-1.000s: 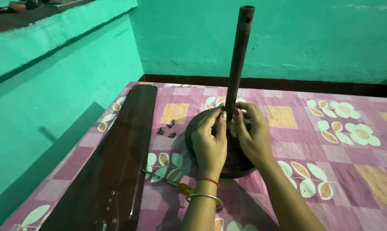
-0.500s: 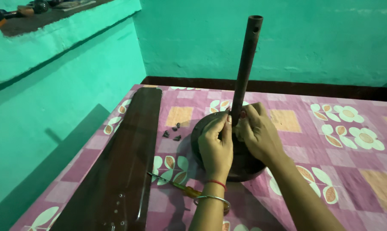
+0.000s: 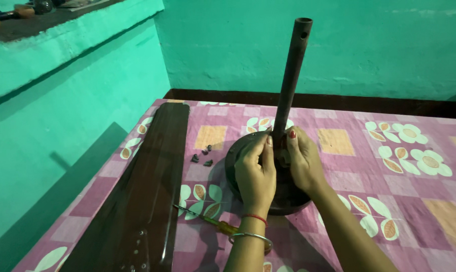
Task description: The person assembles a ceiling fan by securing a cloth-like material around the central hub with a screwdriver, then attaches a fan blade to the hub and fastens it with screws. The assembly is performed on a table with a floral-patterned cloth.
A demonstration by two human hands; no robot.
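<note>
Fingers [image 3: 266, 146] of the left hand [image 3: 256, 174] and those of the right hand [image 3: 301, 161] pinched narrowly from both sides around the foot of the dark brown upright metal rod [image 3: 291, 83], where it met the round dark brown motor housing [image 3: 236, 166] under both palms. Left of the fingers lay four small dark screws [image 3: 202, 155] and a long glossy brown blade [image 3: 147, 186] on the pink floral-clothed desk [image 3: 414, 176]. Nearer the left wrist lay a yellow-handled screwdriver [image 3: 207, 220].
</note>
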